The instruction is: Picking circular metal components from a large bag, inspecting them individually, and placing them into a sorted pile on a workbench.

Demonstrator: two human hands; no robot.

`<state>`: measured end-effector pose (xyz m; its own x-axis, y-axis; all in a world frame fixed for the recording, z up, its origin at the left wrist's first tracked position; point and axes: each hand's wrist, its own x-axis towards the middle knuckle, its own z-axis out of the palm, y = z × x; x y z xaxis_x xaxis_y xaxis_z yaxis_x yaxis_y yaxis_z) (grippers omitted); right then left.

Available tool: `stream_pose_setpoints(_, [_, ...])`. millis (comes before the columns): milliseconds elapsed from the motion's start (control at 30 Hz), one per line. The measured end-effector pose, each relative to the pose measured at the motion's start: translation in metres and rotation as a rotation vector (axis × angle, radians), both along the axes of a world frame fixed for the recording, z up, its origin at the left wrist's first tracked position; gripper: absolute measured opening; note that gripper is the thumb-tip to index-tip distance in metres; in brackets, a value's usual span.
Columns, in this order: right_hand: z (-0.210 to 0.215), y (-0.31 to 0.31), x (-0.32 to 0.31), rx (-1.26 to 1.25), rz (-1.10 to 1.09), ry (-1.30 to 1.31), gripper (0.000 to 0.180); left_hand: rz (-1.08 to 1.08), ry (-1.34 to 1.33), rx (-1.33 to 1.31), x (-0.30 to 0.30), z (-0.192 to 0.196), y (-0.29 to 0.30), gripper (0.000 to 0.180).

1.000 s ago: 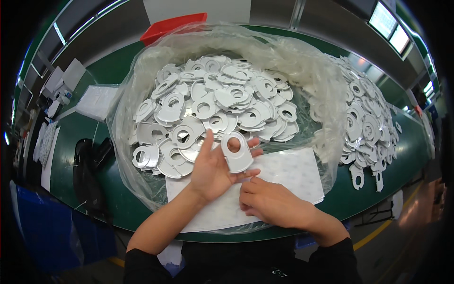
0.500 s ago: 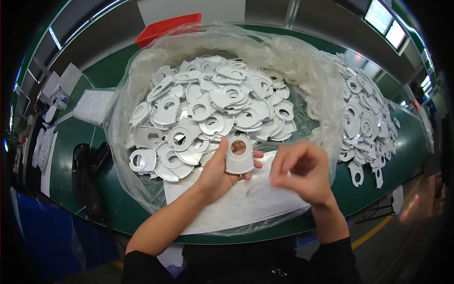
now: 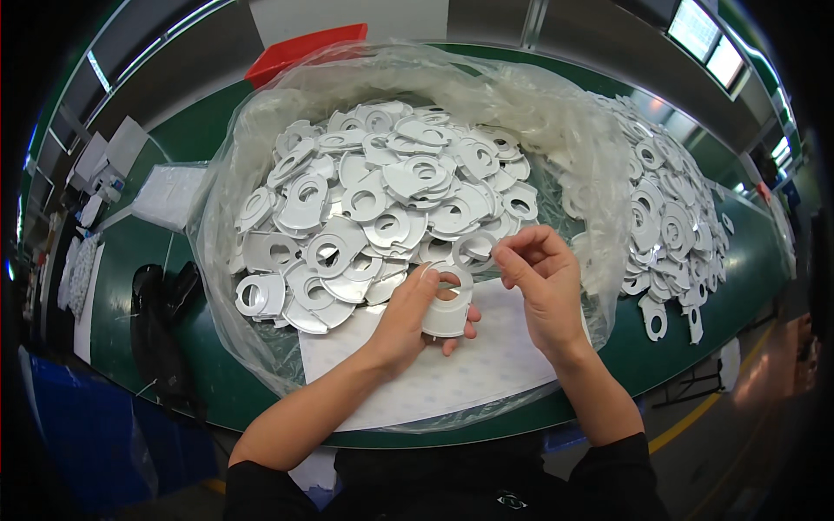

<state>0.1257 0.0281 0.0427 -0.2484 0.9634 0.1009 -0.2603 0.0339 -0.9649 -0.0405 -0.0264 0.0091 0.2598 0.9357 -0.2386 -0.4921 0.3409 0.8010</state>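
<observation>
My left hand (image 3: 408, 317) holds a white plastic plate (image 3: 446, 321) with a large round hole, its thumb across the ring and its fingers behind. Just right of it, my right hand (image 3: 546, 282) is raised with thumb and forefinger pinched together. At those fingertips shows a thin pale ring (image 3: 473, 250), overlapping the pile behind in view. Under both hands lies a white sheet (image 3: 417, 395) with faint marks. Beyond them, a heap of similar white plates (image 3: 369, 200) fills an opened clear plastic bag (image 3: 221, 260).
Another heap of white plates (image 3: 673, 221) lies right of the bag on the green table (image 3: 113, 295). A red bin (image 3: 304, 50) stands at the back. On the left are a black object (image 3: 165, 330) and a clear plastic packet (image 3: 169, 195).
My right hand, blurred before, has moved up and stopped with its fingertips by the pale ring. My left hand has shifted slightly nearer and right, still holding the plate.
</observation>
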Motion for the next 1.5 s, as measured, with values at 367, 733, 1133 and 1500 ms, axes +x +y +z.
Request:
stream_pose_setpoints(367, [-0.009,-0.002,-0.006,-0.025,0.048,0.015,0.017,-0.02,-0.128,-0.056,-0.002,-0.005,0.001,0.073])
stream_pose_setpoints(733, [-0.015,0.001,-0.005,-0.036,0.08,-0.003,0.021,-0.011,-0.138,-0.038,-0.002,-0.006,0.002,0.081])
stream_pose_setpoints(1133, [-0.018,-0.007,-0.014,-0.088,0.19,-0.002,0.017,-0.012,-0.16,-0.008,-0.001,-0.005,0.002,0.08])
stream_pose_setpoints(1500, [-0.018,-0.007,-0.015,-0.087,0.185,-0.023,0.016,-0.012,-0.178,-0.009,-0.002,-0.007,0.003,0.079])
